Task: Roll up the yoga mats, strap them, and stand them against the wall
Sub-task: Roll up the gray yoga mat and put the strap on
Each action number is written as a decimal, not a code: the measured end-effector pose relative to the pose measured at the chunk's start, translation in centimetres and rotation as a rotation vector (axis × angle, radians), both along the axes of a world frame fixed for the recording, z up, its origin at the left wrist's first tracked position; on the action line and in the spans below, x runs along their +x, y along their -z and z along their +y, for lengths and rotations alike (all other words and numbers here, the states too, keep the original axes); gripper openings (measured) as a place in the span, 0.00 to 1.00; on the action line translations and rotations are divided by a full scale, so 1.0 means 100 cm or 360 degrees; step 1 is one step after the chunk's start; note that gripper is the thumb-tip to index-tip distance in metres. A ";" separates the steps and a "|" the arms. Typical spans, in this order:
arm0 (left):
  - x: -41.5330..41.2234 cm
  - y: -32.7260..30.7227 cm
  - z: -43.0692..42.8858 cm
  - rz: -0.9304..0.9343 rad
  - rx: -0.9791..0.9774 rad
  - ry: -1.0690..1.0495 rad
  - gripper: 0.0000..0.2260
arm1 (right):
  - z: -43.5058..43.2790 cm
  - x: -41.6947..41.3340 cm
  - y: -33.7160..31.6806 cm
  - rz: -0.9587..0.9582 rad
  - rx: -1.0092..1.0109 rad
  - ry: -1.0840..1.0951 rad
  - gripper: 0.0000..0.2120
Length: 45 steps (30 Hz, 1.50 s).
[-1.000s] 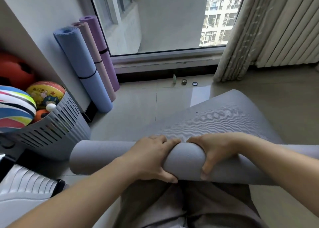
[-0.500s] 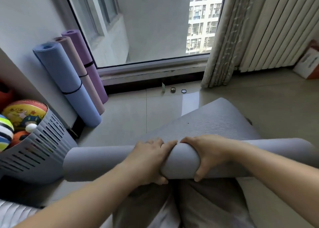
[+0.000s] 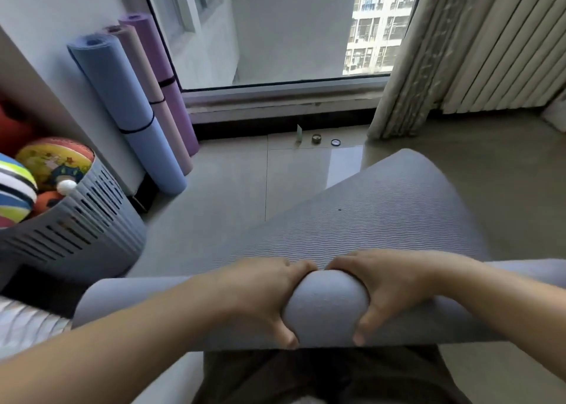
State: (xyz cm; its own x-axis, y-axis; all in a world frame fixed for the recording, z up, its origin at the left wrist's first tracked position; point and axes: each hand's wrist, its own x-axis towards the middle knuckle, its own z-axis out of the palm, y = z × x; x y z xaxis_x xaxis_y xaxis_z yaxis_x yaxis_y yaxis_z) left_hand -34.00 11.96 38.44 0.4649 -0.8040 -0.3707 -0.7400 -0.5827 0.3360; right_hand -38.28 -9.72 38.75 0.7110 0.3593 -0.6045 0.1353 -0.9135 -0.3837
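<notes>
The grey yoga mat (image 3: 367,220) lies on the tiled floor (image 3: 229,195), its near end wound into a roll at the person's legs. A blue mat (image 3: 122,103), a pink mat (image 3: 154,97) and a purple mat (image 3: 167,76), each strapped, lean against the left wall (image 3: 39,36). The left hand (image 3: 260,293) and right hand (image 3: 389,287) grip the roll's middle, fingers curled over it and thumbs on the near side.

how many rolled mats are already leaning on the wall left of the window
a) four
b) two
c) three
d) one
c: a blue mat, a pinkish mat and a purple mat lean there side by side.
</notes>
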 end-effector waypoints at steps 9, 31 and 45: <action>0.046 -0.003 -0.012 0.0272 0.0356 0.0054 0.39 | 0.009 -0.030 0.011 -0.0655 -0.0330 -0.0033 0.52; 0.017 -0.020 0.000 -0.0568 -0.0170 0.0015 0.43 | 0.006 -0.002 -0.041 -0.0760 -0.0374 -0.0062 0.43; 0.060 -0.004 -0.019 0.0176 0.0256 0.0034 0.43 | 0.018 -0.014 0.011 -0.0675 -0.0429 0.0011 0.51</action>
